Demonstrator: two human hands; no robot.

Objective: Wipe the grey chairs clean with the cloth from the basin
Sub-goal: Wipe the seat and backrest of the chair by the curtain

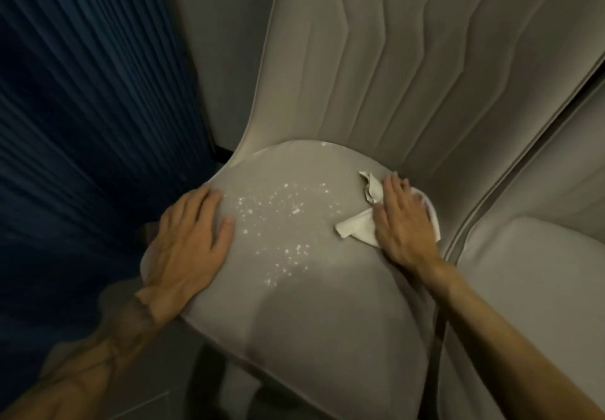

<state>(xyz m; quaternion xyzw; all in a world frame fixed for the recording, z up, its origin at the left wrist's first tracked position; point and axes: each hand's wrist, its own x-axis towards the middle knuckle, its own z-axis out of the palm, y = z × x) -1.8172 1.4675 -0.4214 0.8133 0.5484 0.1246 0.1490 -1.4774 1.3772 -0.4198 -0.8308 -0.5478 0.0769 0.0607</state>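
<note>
A grey padded chair (311, 305) fills the middle of the head view, its quilted backrest rising behind the seat. White specks (281, 223) are scattered over the seat's centre. A crumpled white cloth (358, 226) lies on the right rear of the seat. My right hand (406, 219) presses flat on the cloth with straight fingers. My left hand (190, 246) rests flat on the seat's left edge, fingers spread, holding nothing.
A second grey chair (537, 288) stands close on the right, almost touching the first. A dark blue pleated curtain (82, 124) hangs on the left. Dark chair legs and grey floor (157, 396) show below the seat.
</note>
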